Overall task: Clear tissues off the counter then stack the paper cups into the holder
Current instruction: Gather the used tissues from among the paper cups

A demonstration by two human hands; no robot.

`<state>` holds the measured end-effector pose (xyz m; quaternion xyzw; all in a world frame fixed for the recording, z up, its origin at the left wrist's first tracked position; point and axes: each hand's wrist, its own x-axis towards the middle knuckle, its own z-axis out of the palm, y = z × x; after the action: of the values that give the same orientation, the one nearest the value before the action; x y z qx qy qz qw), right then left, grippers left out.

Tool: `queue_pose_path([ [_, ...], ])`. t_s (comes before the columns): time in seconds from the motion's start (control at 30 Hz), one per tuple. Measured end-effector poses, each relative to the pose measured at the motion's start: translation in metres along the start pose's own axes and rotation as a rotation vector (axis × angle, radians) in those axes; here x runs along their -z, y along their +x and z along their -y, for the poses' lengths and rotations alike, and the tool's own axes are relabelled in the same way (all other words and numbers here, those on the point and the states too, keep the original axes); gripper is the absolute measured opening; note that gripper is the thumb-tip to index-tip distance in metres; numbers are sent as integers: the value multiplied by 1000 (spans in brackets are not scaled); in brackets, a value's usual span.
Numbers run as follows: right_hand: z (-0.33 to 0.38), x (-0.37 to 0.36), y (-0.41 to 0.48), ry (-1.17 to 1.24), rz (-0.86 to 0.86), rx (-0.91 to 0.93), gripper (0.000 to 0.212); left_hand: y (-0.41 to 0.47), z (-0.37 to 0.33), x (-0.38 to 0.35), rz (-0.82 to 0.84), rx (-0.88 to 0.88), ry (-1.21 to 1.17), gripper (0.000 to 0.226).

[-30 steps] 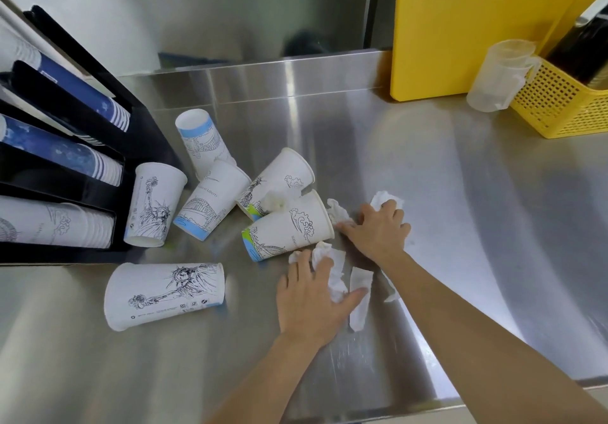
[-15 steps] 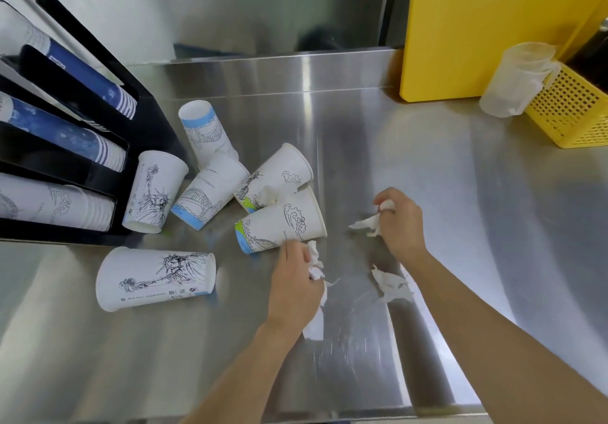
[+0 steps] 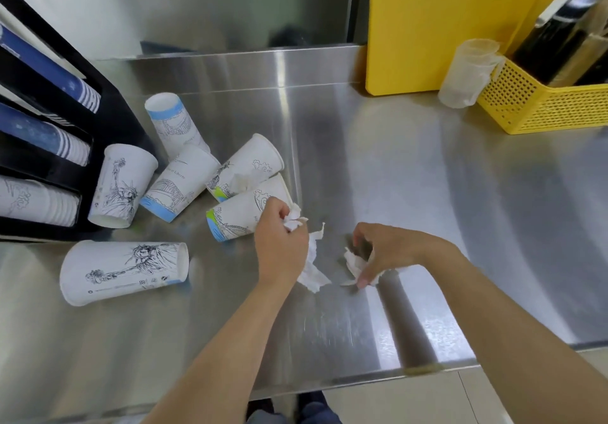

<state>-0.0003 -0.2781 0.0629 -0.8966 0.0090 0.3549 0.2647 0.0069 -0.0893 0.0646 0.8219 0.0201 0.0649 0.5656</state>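
Grip: both hands are closed on white tissues over the steel counter (image 3: 411,167).
Cup holder (image 3: 49,147): black rack at the far left, its slanted slots filled with stacked blue and white cups.
Upright cup (image 3: 123,185): printed paper cup standing rim-down against the holder's front.
Lying cup (image 3: 123,270): on its side near the front-left, mouth facing right, apart from the others.
Cup cluster: four tipped cups beside the holder: a blue-banded one (image 3: 174,124) at the back, a bridge-print one (image 3: 181,186) leaning below it, and two more (image 3: 246,167) (image 3: 240,213) with their mouths pointing right; a small wad of tissue (image 3: 238,181) sits between those last two.
Left hand (image 3: 279,242): fingers curled shut around a crumpled tissue (image 3: 294,219), with a longer strip (image 3: 312,265) trailing from under the palm onto the counter; knuckles just touch the nearest cup.
Right hand (image 3: 388,252): fingertips pinched on another torn tissue (image 3: 355,262) that rests on the counter, near the left hand.
Far right: a yellow board (image 3: 444,22), a clear plastic jug (image 3: 467,75) and a yellow basket (image 3: 543,104) by the back wall.
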Motion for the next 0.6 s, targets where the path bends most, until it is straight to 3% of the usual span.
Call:
queue_pose_path([
  [0.2, 5, -15, 14, 3, -97, 20, 12, 20, -4, 15, -97, 19, 20, 42],
  [0.33, 23, -7, 18, 105, -294, 90, 24, 38, -6, 40, -167, 70, 80, 39],
  [0.47, 44, 3, 20, 390, -486, 145, 19, 64, -5, 63, -131, 81, 238, 11],
  [0.6, 64, 6, 19, 522, -580, 167, 15, 89, -2, 74, 20, 69, 359, 41],
])
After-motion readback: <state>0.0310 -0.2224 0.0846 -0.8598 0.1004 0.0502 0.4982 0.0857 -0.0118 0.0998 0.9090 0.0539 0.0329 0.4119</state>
